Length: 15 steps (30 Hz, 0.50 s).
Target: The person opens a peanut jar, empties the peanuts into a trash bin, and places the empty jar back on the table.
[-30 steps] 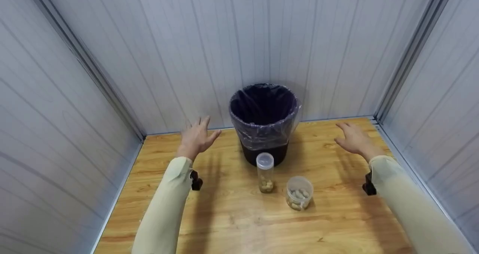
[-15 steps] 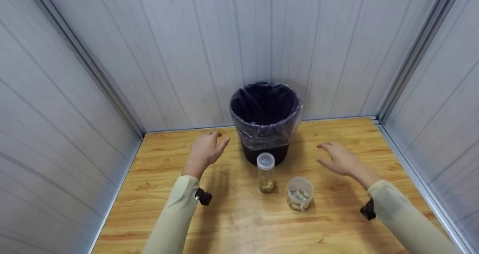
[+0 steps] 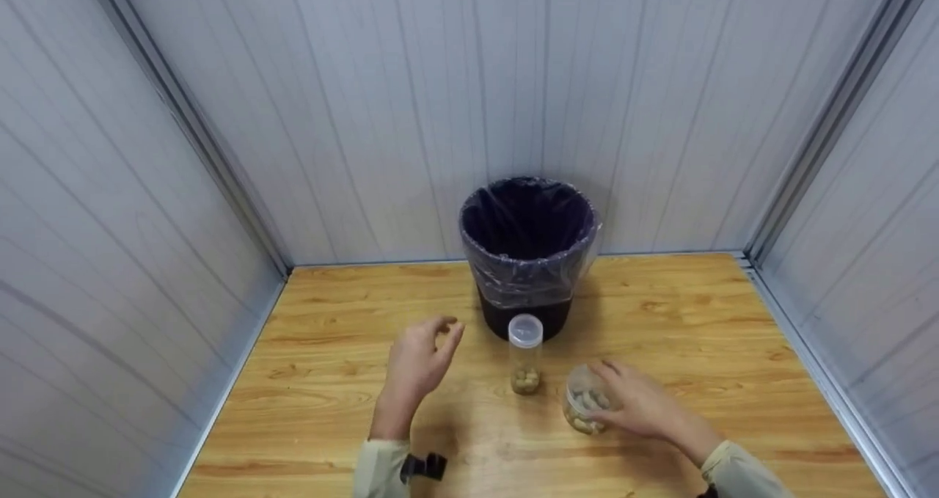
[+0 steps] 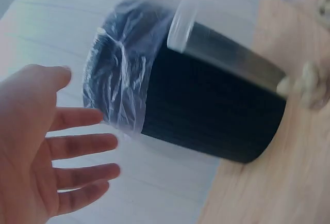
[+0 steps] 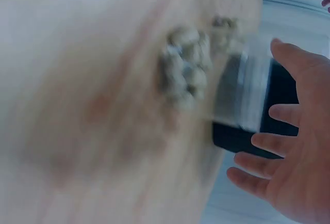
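A short clear jar (image 3: 581,404) with peanut-like pale pieces inside stands on the wood surface. My right hand (image 3: 642,404) is at its right side, with the thumb and fingers spread over the rim. In the right wrist view, the fingers of this hand (image 5: 307,141) are spread out beside the jar's wide rim (image 5: 252,92). Left of the jar stands a tall clear container (image 3: 526,359) with a whitish lid and similar pieces at its bottom. My left hand (image 3: 418,357) hovers to the left of this container, holding nothing; the left wrist view shows its fingers (image 4: 85,146) apart.
Directly behind the tall container stands a black waste bin (image 3: 528,293) lined with a clear plastic bag. Pale panel walls (image 3: 367,116) close off the back and both sides of the wooden surface (image 3: 330,381).
Both hands have drawn back toward the person. The right hand has moved left and down to the short jar; the left has come closer to the tall container. Both containers stay put.
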Each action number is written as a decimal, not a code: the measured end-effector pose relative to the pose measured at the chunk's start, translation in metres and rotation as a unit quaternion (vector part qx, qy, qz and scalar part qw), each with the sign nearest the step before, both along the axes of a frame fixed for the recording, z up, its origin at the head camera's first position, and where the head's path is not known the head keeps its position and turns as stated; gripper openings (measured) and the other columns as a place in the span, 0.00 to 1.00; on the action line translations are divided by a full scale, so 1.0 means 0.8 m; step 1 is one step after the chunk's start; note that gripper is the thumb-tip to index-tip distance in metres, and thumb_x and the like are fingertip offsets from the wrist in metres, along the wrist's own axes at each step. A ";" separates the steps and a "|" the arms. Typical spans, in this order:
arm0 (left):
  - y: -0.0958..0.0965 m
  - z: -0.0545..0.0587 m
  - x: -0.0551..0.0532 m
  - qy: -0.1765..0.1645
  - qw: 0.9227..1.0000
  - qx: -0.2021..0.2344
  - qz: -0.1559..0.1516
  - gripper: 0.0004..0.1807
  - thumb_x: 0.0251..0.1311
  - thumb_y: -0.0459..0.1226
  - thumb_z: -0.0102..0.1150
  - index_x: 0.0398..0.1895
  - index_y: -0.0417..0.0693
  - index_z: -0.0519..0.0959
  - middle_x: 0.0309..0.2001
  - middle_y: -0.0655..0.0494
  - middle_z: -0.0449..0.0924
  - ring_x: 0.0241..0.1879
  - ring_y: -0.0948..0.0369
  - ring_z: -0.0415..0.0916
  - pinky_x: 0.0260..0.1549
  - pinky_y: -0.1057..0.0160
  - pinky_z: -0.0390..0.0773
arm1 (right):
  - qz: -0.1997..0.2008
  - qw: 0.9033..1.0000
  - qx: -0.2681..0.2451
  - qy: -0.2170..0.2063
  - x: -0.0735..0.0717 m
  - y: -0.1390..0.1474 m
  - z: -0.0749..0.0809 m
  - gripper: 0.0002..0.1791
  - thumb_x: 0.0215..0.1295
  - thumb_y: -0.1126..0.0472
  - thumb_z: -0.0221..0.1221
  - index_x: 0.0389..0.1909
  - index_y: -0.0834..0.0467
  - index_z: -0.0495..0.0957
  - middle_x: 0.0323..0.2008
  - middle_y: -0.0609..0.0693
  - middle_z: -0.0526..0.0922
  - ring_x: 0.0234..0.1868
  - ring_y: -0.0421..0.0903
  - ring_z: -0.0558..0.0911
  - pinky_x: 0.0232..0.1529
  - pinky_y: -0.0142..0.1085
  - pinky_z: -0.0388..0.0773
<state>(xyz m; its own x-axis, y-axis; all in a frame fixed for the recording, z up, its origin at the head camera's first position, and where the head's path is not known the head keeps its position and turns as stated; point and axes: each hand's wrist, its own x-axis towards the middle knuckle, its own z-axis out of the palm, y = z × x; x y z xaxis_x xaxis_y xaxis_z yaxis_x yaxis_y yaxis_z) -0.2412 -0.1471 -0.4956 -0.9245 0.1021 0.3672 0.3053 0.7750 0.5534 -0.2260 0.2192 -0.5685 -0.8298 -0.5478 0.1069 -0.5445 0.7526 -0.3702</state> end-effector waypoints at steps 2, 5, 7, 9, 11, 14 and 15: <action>0.005 -0.007 0.017 -0.020 1.000 0.021 -0.007 0.20 0.70 0.53 0.50 0.47 0.50 0.84 0.38 0.57 0.84 0.36 0.60 0.81 0.34 0.57 0.80 | -0.007 1.000 0.001 0.008 0.005 -0.006 -0.007 0.47 0.53 0.40 0.68 0.67 0.65 0.66 0.60 0.72 0.69 0.57 0.69 0.71 0.56 0.62 0.68; 0.014 -0.020 0.039 -0.052 0.997 0.046 -0.025 0.21 0.70 0.54 0.49 0.45 0.50 0.84 0.35 0.61 0.83 0.34 0.63 0.80 0.33 0.61 0.79 | -0.033 0.999 0.005 0.027 0.009 -0.014 -0.015 0.49 0.49 0.40 0.71 0.66 0.62 0.66 0.60 0.70 0.69 0.56 0.68 0.73 0.54 0.61 0.70; 0.021 -0.031 0.052 -0.069 0.995 0.063 -0.040 0.19 0.70 0.52 0.51 0.44 0.50 0.84 0.34 0.62 0.82 0.33 0.65 0.79 0.32 0.63 0.79 | -0.049 0.998 0.005 0.035 0.011 -0.019 -0.018 0.48 0.47 0.40 0.72 0.66 0.60 0.67 0.59 0.69 0.70 0.55 0.67 0.74 0.53 0.61 0.71; 0.028 -0.044 0.062 -0.084 0.992 0.081 -0.054 0.17 0.69 0.50 0.52 0.45 0.49 0.84 0.33 0.64 0.82 0.32 0.66 0.78 0.32 0.64 0.78 | -0.061 0.997 0.002 0.043 0.012 -0.023 -0.020 0.48 0.46 0.41 0.73 0.64 0.60 0.68 0.58 0.67 0.71 0.53 0.66 0.75 0.50 0.60 0.74; 0.035 -0.058 0.069 -0.095 0.988 0.099 -0.067 0.16 0.69 0.48 0.54 0.47 0.49 0.83 0.33 0.65 0.82 0.32 0.67 0.79 0.32 0.64 0.78 | -0.069 0.997 -0.002 0.046 0.011 -0.027 -0.022 0.47 0.44 0.43 0.74 0.64 0.60 0.68 0.56 0.66 0.72 0.51 0.65 0.76 0.47 0.58 0.76; 0.047 -0.082 0.078 -0.115 0.981 0.131 -0.090 0.15 0.69 0.46 0.55 0.50 0.48 0.81 0.34 0.64 0.81 0.34 0.66 0.78 0.33 0.64 0.78 | -0.080 0.996 -0.015 0.043 0.010 -0.031 -0.023 0.48 0.41 0.46 0.75 0.64 0.61 0.68 0.54 0.64 0.72 0.49 0.63 0.76 0.45 0.56 0.77; 0.051 -0.090 0.081 -0.124 0.977 0.145 -0.097 0.15 0.69 0.45 0.55 0.51 0.48 0.81 0.35 0.64 0.81 0.34 0.66 0.78 0.34 0.64 0.78 | -0.082 0.996 -0.022 0.037 0.011 -0.032 -0.023 0.49 0.40 0.47 0.75 0.64 0.61 0.68 0.54 0.63 0.72 0.49 0.62 0.76 0.45 0.55 0.77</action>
<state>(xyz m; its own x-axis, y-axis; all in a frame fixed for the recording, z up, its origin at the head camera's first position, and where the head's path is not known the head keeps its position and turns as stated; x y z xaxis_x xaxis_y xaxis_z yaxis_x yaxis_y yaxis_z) -0.1761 -0.1059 -0.5678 -0.9625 0.2088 0.1735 0.2591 0.5157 0.8167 -0.2174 0.1936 -0.5866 -0.8968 -0.3984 0.1923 -0.4423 0.8180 -0.3678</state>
